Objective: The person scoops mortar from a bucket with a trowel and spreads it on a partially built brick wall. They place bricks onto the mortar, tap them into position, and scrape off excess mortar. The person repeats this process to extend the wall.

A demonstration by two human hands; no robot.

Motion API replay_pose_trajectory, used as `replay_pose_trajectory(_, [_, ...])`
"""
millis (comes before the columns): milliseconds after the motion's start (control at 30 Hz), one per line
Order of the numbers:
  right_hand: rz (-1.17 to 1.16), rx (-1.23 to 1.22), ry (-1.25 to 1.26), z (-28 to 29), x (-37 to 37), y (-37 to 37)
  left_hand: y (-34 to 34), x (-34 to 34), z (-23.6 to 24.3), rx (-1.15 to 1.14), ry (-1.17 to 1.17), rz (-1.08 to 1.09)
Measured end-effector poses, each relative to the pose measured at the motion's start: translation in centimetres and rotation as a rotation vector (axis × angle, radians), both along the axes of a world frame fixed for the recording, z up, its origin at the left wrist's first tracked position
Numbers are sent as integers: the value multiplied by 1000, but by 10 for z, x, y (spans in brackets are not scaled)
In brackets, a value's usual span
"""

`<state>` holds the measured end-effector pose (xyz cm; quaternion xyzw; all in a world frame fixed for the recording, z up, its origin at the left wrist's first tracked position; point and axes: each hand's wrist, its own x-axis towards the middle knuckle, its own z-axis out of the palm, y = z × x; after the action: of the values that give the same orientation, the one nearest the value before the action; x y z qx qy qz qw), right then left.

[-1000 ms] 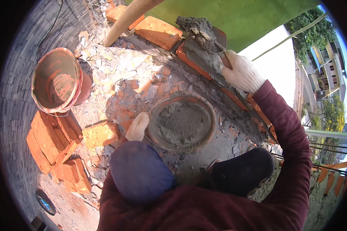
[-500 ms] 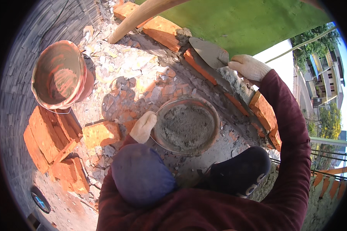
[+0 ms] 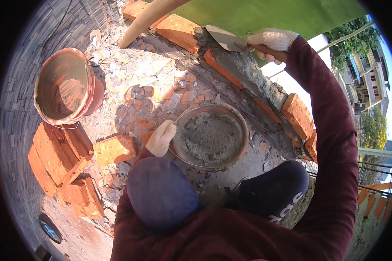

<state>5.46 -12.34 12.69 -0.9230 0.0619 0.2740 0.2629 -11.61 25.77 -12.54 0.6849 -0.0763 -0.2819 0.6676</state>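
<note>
Gloved in white, my right hand (image 3: 272,42) grips a trowel by its wooden handle. The trowel blade (image 3: 224,38) lies low over the far end of a mortar bed (image 3: 252,81) along a low course of orange bricks (image 3: 222,68). My left hand (image 3: 160,138), also gloved, is closed at the left rim of a round bucket (image 3: 245,130). Wet grey mortar (image 3: 211,138) fills that bucket, which stands in front of my knees. Beyond the blade sits a laid brick (image 3: 178,33); another brick (image 3: 298,114) sits at the course's near right end.
At the left stand nested buckets (image 3: 63,93) beside a brick stack (image 3: 52,158). A loose brick (image 3: 114,150) lies on rubble (image 3: 146,76). A wooden pole (image 3: 146,24) slants across the top, before a green panel (image 3: 265,17). Thin metal bars (image 3: 379,172) are at the right.
My right hand has moved the trowel away and slightly left along the mortar bed, and the blade has tilted. My left hand stays at the bucket rim.
</note>
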Motion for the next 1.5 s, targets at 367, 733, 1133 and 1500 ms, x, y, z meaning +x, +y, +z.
replay_pose_trajectory(367, [-145,-30,-14,15,-56,-2,8,-3,-6,-28,20,16])
replay_pose_trajectory(733, [-520,524,147,-28,-105,-7,6,-3,0,9,13,23])
replay_pose_trajectory(1133, [-233,-24,114,-16,-147,-69,-2,-5,-7,-68,76,49])
replay_pose_trajectory(1500, [-260,77,-79,-36,-174,-47,6,0,-12,20,6,24])
